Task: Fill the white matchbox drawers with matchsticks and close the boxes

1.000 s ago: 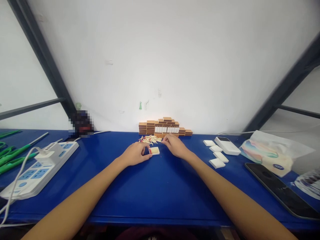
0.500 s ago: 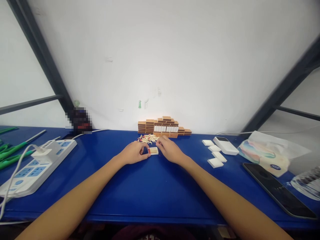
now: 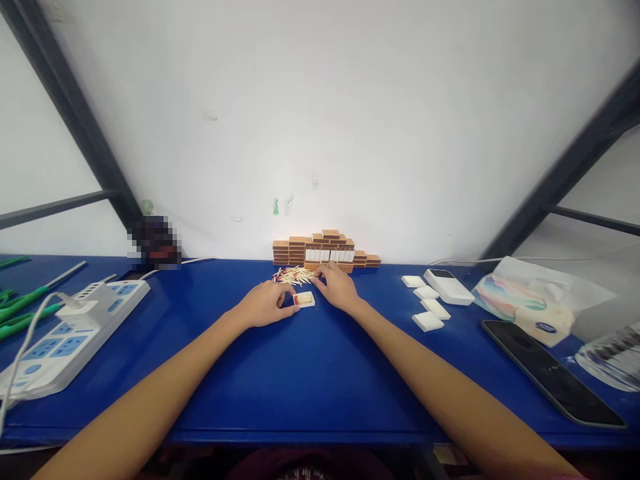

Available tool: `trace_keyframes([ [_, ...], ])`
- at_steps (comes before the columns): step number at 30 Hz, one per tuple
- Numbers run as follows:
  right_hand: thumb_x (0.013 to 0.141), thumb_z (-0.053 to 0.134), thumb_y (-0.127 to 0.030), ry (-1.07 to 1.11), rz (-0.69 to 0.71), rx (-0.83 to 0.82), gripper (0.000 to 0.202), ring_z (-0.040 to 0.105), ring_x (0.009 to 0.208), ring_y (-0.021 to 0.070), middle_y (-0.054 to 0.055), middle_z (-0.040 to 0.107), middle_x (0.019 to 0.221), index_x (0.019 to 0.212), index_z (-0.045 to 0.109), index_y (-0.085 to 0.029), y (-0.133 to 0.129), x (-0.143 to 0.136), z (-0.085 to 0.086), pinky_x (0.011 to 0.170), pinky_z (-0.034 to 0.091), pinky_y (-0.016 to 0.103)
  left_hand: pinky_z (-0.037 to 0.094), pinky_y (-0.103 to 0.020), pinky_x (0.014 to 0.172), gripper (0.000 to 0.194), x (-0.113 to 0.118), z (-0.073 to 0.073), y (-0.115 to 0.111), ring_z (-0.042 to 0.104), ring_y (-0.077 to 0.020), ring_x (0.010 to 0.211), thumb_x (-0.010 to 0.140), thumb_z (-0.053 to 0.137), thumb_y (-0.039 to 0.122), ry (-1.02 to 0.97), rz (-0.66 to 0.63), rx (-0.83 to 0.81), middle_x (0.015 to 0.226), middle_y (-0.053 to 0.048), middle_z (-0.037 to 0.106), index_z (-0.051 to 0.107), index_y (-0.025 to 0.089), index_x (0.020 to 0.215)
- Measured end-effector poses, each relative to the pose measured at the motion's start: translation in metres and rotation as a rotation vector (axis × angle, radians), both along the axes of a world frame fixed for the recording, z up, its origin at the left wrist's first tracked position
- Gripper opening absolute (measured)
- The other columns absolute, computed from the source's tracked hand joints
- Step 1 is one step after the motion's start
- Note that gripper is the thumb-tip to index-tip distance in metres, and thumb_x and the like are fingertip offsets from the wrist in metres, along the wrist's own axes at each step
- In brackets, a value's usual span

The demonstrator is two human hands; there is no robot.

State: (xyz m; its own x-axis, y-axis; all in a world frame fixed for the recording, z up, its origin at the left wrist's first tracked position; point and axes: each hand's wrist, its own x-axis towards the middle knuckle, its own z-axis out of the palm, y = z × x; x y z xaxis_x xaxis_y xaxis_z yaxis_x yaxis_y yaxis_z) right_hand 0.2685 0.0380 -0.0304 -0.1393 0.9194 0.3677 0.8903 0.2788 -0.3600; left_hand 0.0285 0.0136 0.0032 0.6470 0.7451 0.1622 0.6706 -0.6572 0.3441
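Note:
A small white matchbox tray (image 3: 309,303) lies on the blue table with several red-headed matches in it. My left hand (image 3: 265,305) grips the tray's left end between thumb and fingers. Behind the tray is a loose heap of matches (image 3: 294,275). At the right edge of that heap is my right hand (image 3: 336,285), its thumb and fingers drawn together in a pinch; whatever is between the fingertips is too small to make out.
Brown matchboxes (image 3: 297,248) are stacked against the wall, with a row of white trays (image 3: 330,255) among them. To the right lie several white trays (image 3: 428,322), a white device (image 3: 449,287), a tissue pack (image 3: 530,300) and a phone (image 3: 550,373). On the left sits a power strip (image 3: 75,340).
My right hand has shifted from beside the tray back to the heap's right edge. My left hand stays on the tray, which is slightly more tilted. The whole view has shifted a little.

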Motion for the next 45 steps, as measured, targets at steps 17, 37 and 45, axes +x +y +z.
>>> trace_keyframes([
  [17,0.106,0.052,-0.030,-0.215,0.000,-0.154,0.022,0.067,0.101,0.0251,0.017,0.062,0.121,0.108,0.066,-0.014,-0.010,0.021,0.020,0.084,0.048,0.032,0.035,-0.027,0.059,0.030,0.001,0.002,-0.002,0.058,-0.0148,0.059,0.090,0.066,0.049,0.000,-0.015,0.004,0.067,0.002,0.065,0.070,0.021,0.099],
  [37,0.104,0.057,-0.028,-0.039,0.386,-0.108,0.010,0.058,0.081,0.0168,0.004,0.058,0.104,0.097,0.059,-0.021,-0.048,0.008,0.020,0.072,0.041,0.028,0.035,-0.026,0.059,0.034,0.000,0.005,-0.003,0.059,-0.0144,0.060,0.091,0.065,0.048,-0.003,-0.066,-0.064,0.069,0.002,0.066,0.073,0.022,0.111],
  [45,0.101,0.061,-0.025,0.027,0.420,-0.064,0.009,0.057,0.081,0.0160,0.002,0.058,0.097,0.093,0.061,-0.021,-0.043,0.008,0.016,0.074,0.042,0.026,0.035,-0.026,0.059,0.036,-0.001,0.006,-0.004,0.059,-0.0145,0.061,0.091,0.065,0.049,-0.017,-0.074,-0.092,0.071,0.001,0.067,0.073,0.020,0.112],
])
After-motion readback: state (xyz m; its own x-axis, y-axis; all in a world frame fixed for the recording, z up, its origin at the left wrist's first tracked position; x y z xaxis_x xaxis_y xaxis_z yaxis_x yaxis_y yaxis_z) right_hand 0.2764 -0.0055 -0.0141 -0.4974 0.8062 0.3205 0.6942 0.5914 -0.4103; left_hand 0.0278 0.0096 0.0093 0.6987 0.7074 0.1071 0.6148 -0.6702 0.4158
